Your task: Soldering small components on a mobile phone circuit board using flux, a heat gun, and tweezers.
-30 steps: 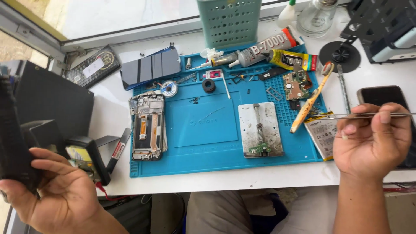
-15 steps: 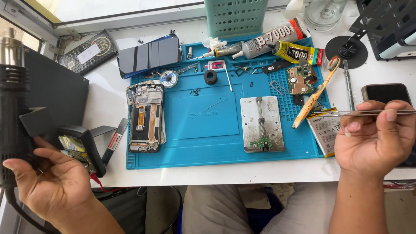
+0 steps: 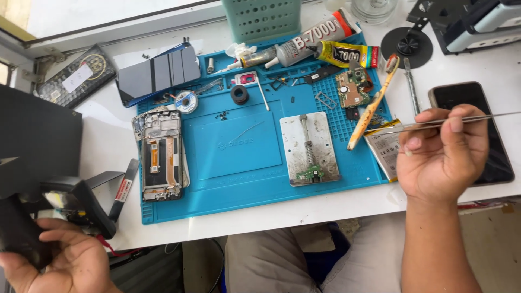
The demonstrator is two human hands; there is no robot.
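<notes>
My left hand (image 3: 68, 263) is at the bottom left corner, closed around the black handle of a heat gun (image 3: 19, 239) that is mostly out of frame. My right hand (image 3: 442, 157) hovers over the table's right front edge and pinches thin metal tweezers (image 3: 477, 118), which lie level and reach past both sides of the fingers. Left of that hand, a metal holding plate (image 3: 309, 146) rests on the blue work mat (image 3: 239, 146), with a small circuit board (image 3: 312, 174) clamped at its near end.
An opened phone frame (image 3: 160, 154) lies on the mat's left side, a dark phone panel (image 3: 157, 73) behind it. Glue tubes (image 3: 320, 40), a toothbrush (image 3: 372, 106), a battery (image 3: 385, 146), a black phone (image 3: 480, 130), a green basket (image 3: 260, 19) and a black box (image 3: 38, 135) surround the mat.
My left hand has dropped toward the bottom left corner, and the heat gun's barrel has left the view. My right hand keeps the tweezers in much the same place.
</notes>
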